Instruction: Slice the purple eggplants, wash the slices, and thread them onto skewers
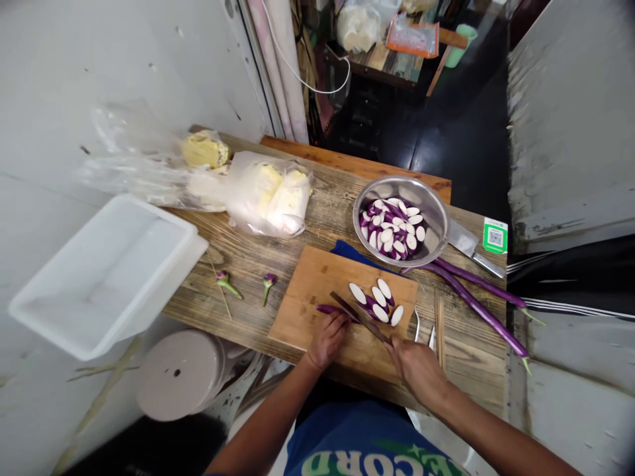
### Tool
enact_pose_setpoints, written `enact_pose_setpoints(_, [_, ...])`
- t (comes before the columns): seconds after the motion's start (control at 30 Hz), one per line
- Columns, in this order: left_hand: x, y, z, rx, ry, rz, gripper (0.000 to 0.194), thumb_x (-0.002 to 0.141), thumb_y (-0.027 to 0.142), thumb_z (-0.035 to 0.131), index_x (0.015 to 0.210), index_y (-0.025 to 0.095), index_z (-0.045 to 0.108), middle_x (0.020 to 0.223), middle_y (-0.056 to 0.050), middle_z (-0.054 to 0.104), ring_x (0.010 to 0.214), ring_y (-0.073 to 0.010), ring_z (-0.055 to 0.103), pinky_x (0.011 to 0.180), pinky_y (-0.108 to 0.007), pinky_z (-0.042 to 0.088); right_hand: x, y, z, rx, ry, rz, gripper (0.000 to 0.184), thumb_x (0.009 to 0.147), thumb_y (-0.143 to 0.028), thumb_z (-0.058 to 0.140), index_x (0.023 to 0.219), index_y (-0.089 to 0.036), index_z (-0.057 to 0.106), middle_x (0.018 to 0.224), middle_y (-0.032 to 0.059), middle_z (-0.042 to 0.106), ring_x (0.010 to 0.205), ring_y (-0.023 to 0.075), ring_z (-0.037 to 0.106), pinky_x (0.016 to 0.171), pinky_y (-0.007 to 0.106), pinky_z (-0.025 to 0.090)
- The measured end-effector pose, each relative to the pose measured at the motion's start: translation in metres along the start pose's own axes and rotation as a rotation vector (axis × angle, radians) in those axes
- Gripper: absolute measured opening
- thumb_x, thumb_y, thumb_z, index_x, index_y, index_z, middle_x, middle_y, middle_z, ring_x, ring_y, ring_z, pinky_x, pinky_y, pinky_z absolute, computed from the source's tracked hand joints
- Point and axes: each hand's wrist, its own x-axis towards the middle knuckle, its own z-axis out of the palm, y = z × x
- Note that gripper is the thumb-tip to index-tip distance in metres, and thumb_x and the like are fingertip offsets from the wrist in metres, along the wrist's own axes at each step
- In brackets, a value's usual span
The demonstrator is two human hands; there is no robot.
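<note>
On a wooden cutting board [296,297] lies a purple eggplant [326,309], its uncut end under the fingers of my left hand [329,338], which presses it down. My right hand [419,369] is wrapped round the handle of a kitchen knife [360,317], and the blade crosses the eggplant just right of my left fingers. Several slanted eggplant slices [380,295] with white faces and purple skin lie right of the blade. Behind the board, a metal bowl [436,211] holds many more such slices.
Two long whole eggplants [476,311] and a cleaver [471,248] lie on the wooden table [322,205] at the right. Two cut stem ends [268,285] are left of the board. Plastic-wrapped food [270,192] and a white bin [104,277] stand farther left, above a round stool [178,373].
</note>
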Motion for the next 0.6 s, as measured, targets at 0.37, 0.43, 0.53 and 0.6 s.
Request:
enact_pose_setpoints(0.37, [-0.012, -0.005, 0.008, -0.058, -0.053, -0.042, 0.032, 0.093, 0.016, 0.033, 0.12, 0.018, 0.051, 0.109, -0.009, 0.063, 0.115, -0.0173, 0.05, 0.09, -0.036, 0.05, -0.008, 0.008, -0.006, -0.039, -0.05, -0.022, 0.03, 0.095, -0.028, 0.032, 0.085, -0.016, 0.058, 0.063, 0.0053, 0.067, 0.06, 0.0187, 0.066, 0.049, 0.024, 0.036])
enact_pose_setpoints(0.43, [-0.014, -0.006, 0.011, -0.059, -0.057, -0.037, 0.032, 0.093, 0.018, 0.034, 0.119, 0.018, 0.052, 0.11, -0.009, 0.062, 0.117, -0.019, 0.048, 0.09, -0.038, 0.05, -0.002, 0.005, -0.012, -0.021, -0.073, -0.01, 0.031, 0.095, -0.029, 0.033, 0.086, -0.015, 0.059, 0.066, 0.0066, 0.068, 0.063, 0.0192, 0.067, 0.052, 0.024, 0.038])
enact_pose_setpoints(0.53, [-0.015, -0.005, 0.013, -0.031, -0.056, -0.027, 0.033, 0.093, 0.017, 0.032, 0.119, 0.018, 0.053, 0.11, -0.009, 0.062, 0.115, -0.0198, 0.05, 0.089, -0.037, 0.051, 0.017, -0.008, -0.018, 0.028, -0.089, 0.003, 0.029, 0.094, -0.028, 0.035, 0.096, -0.012, 0.059, 0.077, 0.0108, 0.07, 0.071, 0.0212, 0.067, 0.057, 0.025, 0.04])
enact_pose_setpoints(0.6, [-0.014, -0.004, 0.01, -0.018, -0.06, -0.024, 0.035, 0.093, 0.018, 0.029, 0.119, 0.017, 0.053, 0.108, -0.009, 0.062, 0.114, -0.0198, 0.05, 0.088, -0.036, 0.051, 0.032, -0.019, -0.02, 0.066, -0.103, 0.02, 0.029, 0.094, -0.027, 0.035, 0.098, -0.011, 0.058, 0.082, 0.0137, 0.07, 0.075, 0.0219, 0.067, 0.059, 0.025, 0.042])
